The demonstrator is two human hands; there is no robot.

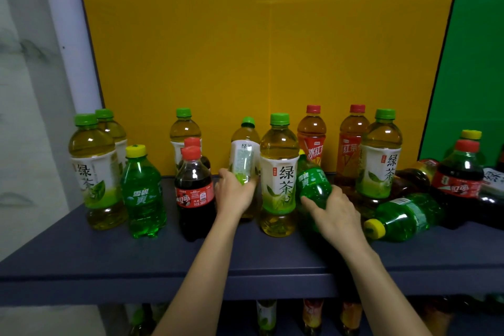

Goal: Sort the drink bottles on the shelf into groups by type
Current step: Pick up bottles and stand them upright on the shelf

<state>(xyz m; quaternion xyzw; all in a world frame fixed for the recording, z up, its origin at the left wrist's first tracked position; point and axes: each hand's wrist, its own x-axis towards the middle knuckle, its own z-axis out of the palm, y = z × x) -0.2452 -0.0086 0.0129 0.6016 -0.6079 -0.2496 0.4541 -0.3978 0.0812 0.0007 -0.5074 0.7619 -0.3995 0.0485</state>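
On the dark blue shelf [109,259] stand mixed drink bottles. My left hand [234,194] grips a green tea bottle [244,153], slightly tilted, behind the front row. My right hand [334,215] holds a green Sprite bottle [313,183], tilted with its cap hidden behind a large green tea bottle [278,174] that stands between my hands. Left of my left hand stand two cola bottles [194,191] and a Sprite bottle [143,194]. Two green tea bottles [94,169] stand at the far left.
Two red-capped iced tea bottles [312,139] stand at the back by the yellow panel [259,35]. Another green tea bottle [380,155], a lying Sprite bottle [406,217], a cola bottle [458,183] and toppled bottles crowd the right. More bottles show on the shelf below.
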